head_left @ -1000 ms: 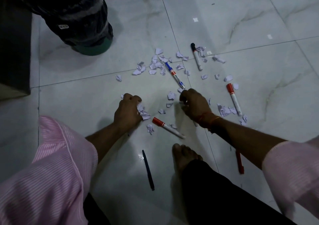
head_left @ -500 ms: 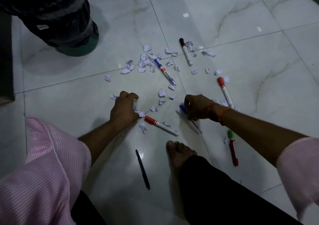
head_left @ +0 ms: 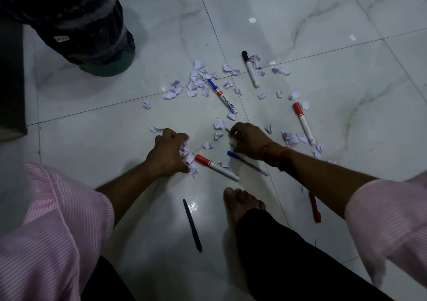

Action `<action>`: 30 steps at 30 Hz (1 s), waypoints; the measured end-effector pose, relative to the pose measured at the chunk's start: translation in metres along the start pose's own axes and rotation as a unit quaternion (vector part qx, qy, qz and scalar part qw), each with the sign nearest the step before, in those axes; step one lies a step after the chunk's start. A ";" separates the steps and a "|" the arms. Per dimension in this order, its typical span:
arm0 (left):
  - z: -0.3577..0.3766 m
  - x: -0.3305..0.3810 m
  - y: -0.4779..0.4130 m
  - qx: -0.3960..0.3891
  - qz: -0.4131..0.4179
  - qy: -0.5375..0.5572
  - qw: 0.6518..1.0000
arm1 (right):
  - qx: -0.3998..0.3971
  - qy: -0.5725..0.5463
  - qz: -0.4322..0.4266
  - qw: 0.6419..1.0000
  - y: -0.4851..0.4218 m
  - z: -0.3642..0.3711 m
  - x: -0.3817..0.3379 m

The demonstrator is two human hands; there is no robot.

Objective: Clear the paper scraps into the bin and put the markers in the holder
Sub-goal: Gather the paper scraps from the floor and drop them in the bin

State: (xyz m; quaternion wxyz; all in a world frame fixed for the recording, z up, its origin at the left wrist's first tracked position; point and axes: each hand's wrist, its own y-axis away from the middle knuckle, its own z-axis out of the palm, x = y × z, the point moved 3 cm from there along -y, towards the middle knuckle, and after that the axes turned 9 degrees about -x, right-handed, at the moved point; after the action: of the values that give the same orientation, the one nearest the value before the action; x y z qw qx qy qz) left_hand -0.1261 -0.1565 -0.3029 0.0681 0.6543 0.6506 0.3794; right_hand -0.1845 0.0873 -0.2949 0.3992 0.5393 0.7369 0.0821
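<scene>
White paper scraps (head_left: 198,83) lie scattered over the tiled floor. My left hand (head_left: 167,152) is closed over a bunch of scraps (head_left: 187,156) next to a red-capped marker (head_left: 216,167). My right hand (head_left: 248,142) is closed on some scraps, just above a blue pen (head_left: 247,163). A blue-capped marker (head_left: 222,96), a black-capped marker (head_left: 250,68) and a second red-capped marker (head_left: 303,122) lie farther out among the scraps. The bin (head_left: 76,23), lined with a black bag, stands at the upper left. No marker holder is in view.
A dark pen (head_left: 192,225) lies near my bare foot (head_left: 242,204). A red pen (head_left: 314,208) shows under my right forearm. A dark piece of furniture (head_left: 11,81) stands at the left edge.
My right hand has shifted up and left toward the scraps near the blue-capped marker. My left hand has stayed on its bunch of scraps.
</scene>
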 end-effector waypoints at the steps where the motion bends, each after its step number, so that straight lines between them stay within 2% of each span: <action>1: 0.001 -0.002 0.002 -0.003 0.000 -0.001 1.000 | -0.007 0.001 -0.014 1.000 -0.001 0.003 -0.007; 5: 0.007 -0.003 0.011 -0.010 -0.001 -0.009 1.000 | -0.009 0.036 -0.036 0.999 0.000 0.009 -0.018; 11: 0.011 -0.004 0.018 0.025 0.001 -0.011 1.000 | -0.043 0.093 -0.100 0.990 0.000 0.032 -0.031; 18: 0.006 0.001 0.017 0.101 0.042 0.056 0.992 | 0.065 0.020 -0.092 0.993 -0.022 0.024 -0.042; 22: -0.014 -0.004 0.020 0.120 0.002 0.061 0.991 | 0.087 -0.009 -0.086 0.992 -0.018 0.003 -0.031; 26: -0.021 -0.028 0.027 0.074 -0.095 0.044 0.992 | -0.021 0.050 -0.040 0.998 -0.011 0.006 -0.021; 28: -0.015 -0.036 0.032 0.021 -0.149 0.029 0.988 | -0.053 0.120 -0.039 0.991 -0.009 0.018 -0.021; 30: -0.007 -0.039 0.035 -0.012 -0.166 0.018 0.986 | -0.075 0.165 -0.041 0.983 -0.009 0.023 -0.024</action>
State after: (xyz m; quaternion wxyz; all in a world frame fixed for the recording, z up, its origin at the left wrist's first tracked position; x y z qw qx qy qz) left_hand -0.0972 -0.2000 -0.2937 0.1266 0.5295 0.7468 0.3820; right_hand -0.1729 0.0559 -0.3036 0.3144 0.4562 0.8058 0.2090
